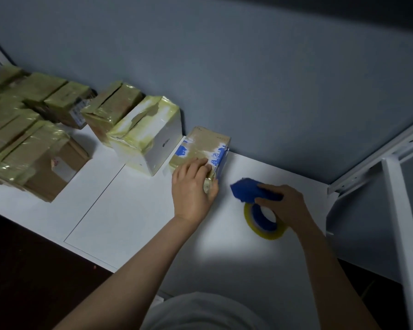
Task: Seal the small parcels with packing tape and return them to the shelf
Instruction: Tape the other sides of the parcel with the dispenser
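A small brown parcel (206,146) with blue-and-white print and glossy tape lies on the white shelf board (134,225), against the grey wall. My left hand (192,189) grips its near end, fingers on top and thumb at the right corner. To the right, my right hand (286,206) holds a blue tape dispenser (247,189) with a yellowish tape roll (264,221) just above the board. A gap of bare board separates dispenser and parcel.
A taped white box (148,136) stands just left of the parcel, a taped brown box (113,108) behind it. Several taped parcels (26,139) are stacked at the far left. A white metal shelf post (403,222) rises at the right. Dark floor lies below the board's front edge.
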